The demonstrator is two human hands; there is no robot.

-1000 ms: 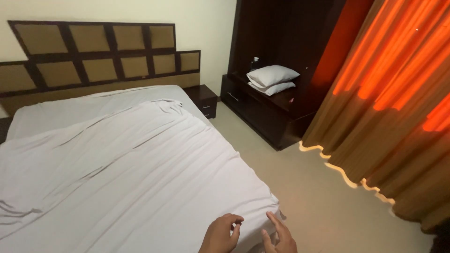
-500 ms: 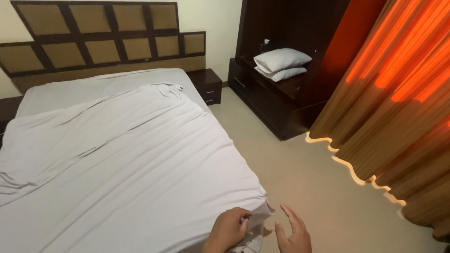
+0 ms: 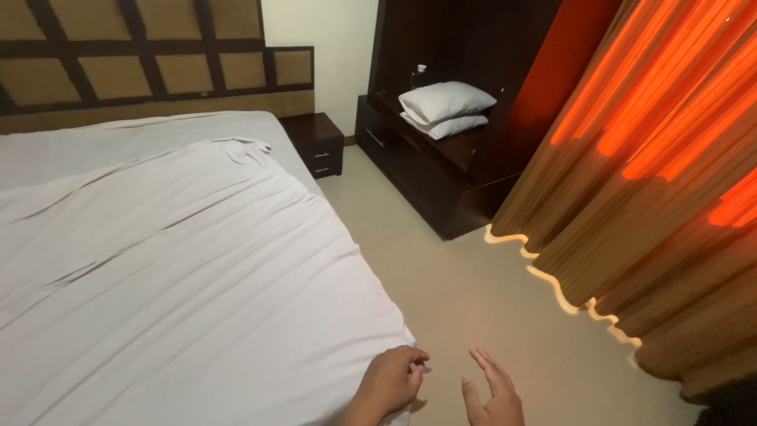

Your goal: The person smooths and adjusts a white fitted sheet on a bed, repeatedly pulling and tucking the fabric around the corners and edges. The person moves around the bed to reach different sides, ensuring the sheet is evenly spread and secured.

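Head view: your left hand (image 3: 392,381) pinches the near corner of the white bedsheet (image 3: 173,276), fingers curled shut on the soft cloth at the mattress edge. Your right hand (image 3: 493,390) hangs just beside it over the pale tiled floor (image 3: 465,292), fingers spread, holding nothing. Sheet lies across the bed, long shallow wrinkles running diagonally. Padded, panelled headboard (image 3: 158,71) behind. Two plump white pillows (image 3: 445,106) are stacked on a dark wooden cabinet (image 3: 426,173). Pleated orange curtain (image 3: 654,173) on the right.
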